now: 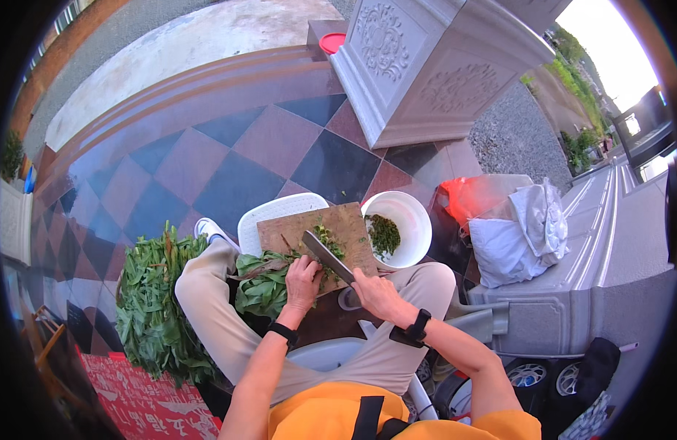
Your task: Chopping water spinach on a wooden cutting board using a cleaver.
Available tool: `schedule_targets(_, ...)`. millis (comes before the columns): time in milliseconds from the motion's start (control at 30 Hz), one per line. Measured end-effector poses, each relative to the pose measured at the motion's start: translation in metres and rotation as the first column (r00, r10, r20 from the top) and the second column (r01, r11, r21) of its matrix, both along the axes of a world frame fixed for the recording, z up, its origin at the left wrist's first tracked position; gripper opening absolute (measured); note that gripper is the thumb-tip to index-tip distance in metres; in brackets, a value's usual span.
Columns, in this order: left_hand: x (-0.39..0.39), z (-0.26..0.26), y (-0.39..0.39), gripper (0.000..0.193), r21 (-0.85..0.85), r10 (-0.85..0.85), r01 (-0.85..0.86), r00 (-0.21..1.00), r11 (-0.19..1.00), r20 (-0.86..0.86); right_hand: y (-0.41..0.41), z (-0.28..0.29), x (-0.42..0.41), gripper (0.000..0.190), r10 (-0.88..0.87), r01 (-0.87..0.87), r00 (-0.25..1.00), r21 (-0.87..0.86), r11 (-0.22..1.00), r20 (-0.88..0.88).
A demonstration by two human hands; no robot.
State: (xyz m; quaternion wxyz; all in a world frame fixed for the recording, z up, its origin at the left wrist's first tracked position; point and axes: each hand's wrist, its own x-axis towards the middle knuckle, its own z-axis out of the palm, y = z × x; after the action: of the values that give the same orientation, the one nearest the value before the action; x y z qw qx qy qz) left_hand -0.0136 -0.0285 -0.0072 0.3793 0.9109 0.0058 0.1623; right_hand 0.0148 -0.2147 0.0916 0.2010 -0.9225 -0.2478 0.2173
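My right hand grips a cleaver, its blade slanting over a wooden cutting board. My left hand is closed over a bunch of leafy greens at the board's near edge, close to the blade. Chopped greens lie beside and beyond the blade. The board rests partly over a white plastic basket. To its right, a white bucket holds dark chopped greens. My left fingertips are partly hidden.
A large pile of leafy greens stands left of my leg, above a red printed mat. White and red plastic bags lie at the right by a carved pillar base. A red lid is farther off. Wheels stand at the lower right.
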Motion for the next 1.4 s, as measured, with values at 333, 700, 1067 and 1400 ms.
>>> schedule_targets(333,0.0,-0.009,-0.003,0.016,-0.009,0.0,0.001,0.997,1.0,0.075,0.068,-0.06,0.04,0.018,-0.031,0.003,0.981,0.148,0.989,0.19)
schedule_targets(700,-0.01,0.009,0.005,0.019,0.068,-0.053,0.054,0.998,0.996,-0.017,0.029,-0.047,0.055,0.022,-0.303,0.259,0.946,0.298,0.919,0.112)
schedule_targets(1067,-0.007,0.066,0.051,0.013,-0.707,0.223,-0.263,0.963,0.657,-0.151,0.011,-0.072,0.007,0.038,-0.192,0.151,0.916,0.139,0.979,0.352)
schedule_targets(1400,0.006,0.129,0.071,0.034,-0.978,0.154,-0.171,0.97,-0.121,-0.189,0.052,0.011,-0.064,0.066,0.268,0.097,0.827,0.593,0.799,-0.495)
